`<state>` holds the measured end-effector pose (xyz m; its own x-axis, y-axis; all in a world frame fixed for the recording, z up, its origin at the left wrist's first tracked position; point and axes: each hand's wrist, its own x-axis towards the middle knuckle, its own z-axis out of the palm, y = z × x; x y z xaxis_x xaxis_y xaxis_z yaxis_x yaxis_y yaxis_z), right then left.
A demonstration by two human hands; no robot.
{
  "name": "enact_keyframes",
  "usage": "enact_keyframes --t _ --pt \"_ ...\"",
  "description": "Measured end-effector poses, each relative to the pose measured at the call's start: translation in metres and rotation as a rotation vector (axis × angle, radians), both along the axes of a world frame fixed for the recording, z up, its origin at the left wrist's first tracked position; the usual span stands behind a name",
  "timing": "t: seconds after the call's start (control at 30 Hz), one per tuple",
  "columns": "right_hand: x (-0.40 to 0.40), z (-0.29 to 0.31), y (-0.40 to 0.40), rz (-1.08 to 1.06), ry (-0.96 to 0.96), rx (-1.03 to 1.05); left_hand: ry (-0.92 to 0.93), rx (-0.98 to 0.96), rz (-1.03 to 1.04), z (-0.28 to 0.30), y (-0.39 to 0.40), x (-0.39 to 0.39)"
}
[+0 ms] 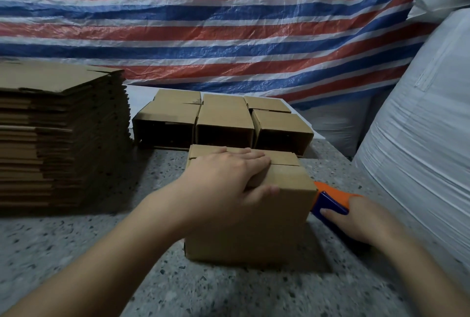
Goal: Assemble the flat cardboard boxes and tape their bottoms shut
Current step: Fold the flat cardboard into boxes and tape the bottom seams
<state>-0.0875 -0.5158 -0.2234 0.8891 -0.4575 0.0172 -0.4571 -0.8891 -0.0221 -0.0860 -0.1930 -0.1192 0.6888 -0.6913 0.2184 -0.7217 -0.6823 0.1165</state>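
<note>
head view showed the stack of flat boxes (61, 133) at the left edge of the speckled worktop (76, 253), with the assembled boxes (223, 123) lying on their sides in rows toward the back edge, open ends facing the camera. the box in hand (251, 215) stood near the middle of the worktop, its folded flaps turned up and meeting at a seam across the top.

the step looked like starting the tape run at the box's right side. to do it well, the flaps probably needed to stay pressed flush so the seam kept closed, and the tape should be led straight along that seam without wandering.

the left hand (229, 176) lay on the box's top, fingers fairly straight and pressing over the seam, thumb hooked down on the near face. the right hand (361, 217) grasped the orange and blue tape dispenser (330, 202), fingers curled round its body, its nose touching the box's right wall near the top edge. a large white bag (419, 138) stood beside the right edge.
</note>
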Motion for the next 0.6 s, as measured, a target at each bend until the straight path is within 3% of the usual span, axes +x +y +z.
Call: enact_keyframes --t 0.13,0.27,0.37,0.47,0.6 --pt "-0.003 0.005 0.004 0.006 -0.158 -0.001 0.050 -0.032 -0.005 0.002 0.001 -0.001" --pt "-0.003 0.083 0.016 0.051 -0.426 0.336 0.123 -0.068 0.002 0.006 0.001 -0.002" --pt "-0.009 0.162 0.035 0.167 -0.579 0.608 0.252 -0.217 0.045 0.010 0.006 -0.002" --pt "-0.008 0.215 0.064 0.442 -0.420 0.865 0.347 -0.513 0.076 0.014 0.014 0.005" --pt "0.011 0.238 0.108 0.566 -0.132 0.909 0.619 -1.074 0.195 0.014 0.013 0.020"
